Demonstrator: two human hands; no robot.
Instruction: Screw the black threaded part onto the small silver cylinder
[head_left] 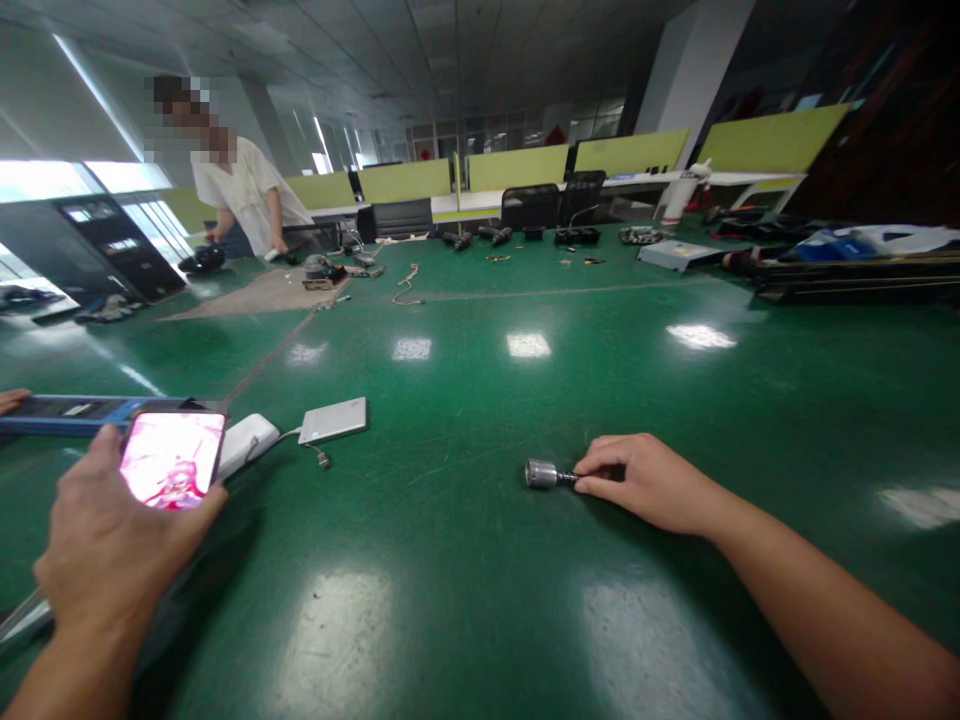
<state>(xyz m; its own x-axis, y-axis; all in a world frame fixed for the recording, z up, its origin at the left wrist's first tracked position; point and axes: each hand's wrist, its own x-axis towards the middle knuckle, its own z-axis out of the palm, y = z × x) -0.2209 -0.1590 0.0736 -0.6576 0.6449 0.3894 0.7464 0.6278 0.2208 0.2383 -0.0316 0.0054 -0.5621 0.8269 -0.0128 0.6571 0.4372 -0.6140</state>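
Metal socket (540, 474) was observed at the green surface (465, 570), right of the flat silver case (333, 420) | shank (567, 478) was pinched between thumb and fingers of the right hand (660, 485) | lit phone (172, 460) was gripped between thumb and fingers of the left hand (112, 535), left of the case | white-shirted co-worker (244, 190) was noted well beyond the case
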